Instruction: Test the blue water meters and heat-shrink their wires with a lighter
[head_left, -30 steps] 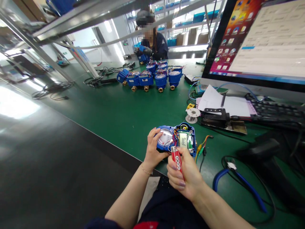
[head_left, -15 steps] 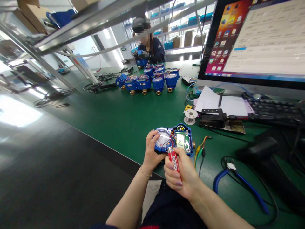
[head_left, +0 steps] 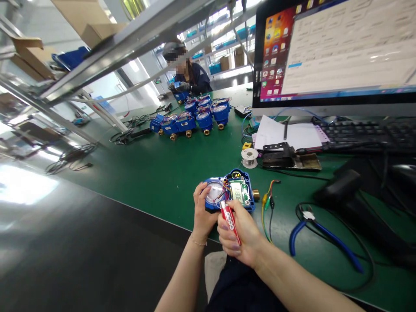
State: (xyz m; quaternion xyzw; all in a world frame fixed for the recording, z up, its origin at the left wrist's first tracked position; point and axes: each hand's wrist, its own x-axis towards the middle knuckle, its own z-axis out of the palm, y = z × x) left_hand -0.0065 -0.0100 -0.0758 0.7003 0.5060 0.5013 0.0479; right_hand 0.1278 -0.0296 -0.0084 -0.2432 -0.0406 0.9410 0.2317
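The left hand [head_left: 202, 212] curls its fingers over the blue meter [head_left: 230, 190] — likely to steady it — while the right hand [head_left: 242, 232] wraps its fingers round a red lighter [head_left: 230, 222].

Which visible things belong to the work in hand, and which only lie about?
Seemingly in use:
open blue meter with round dial, touched by left hand
red metal-topped lighter, in right hand

Probably idle:
blue-handled metal pliers
round white wire spool
white papers

The meter [head_left: 227, 187] is blue with a brass-yellow fitting [head_left: 256, 194]. The lighter [head_left: 230, 222] is red with a row of white dots. The bench [head_left: 152, 169] is green, the spool [head_left: 249, 152] white.
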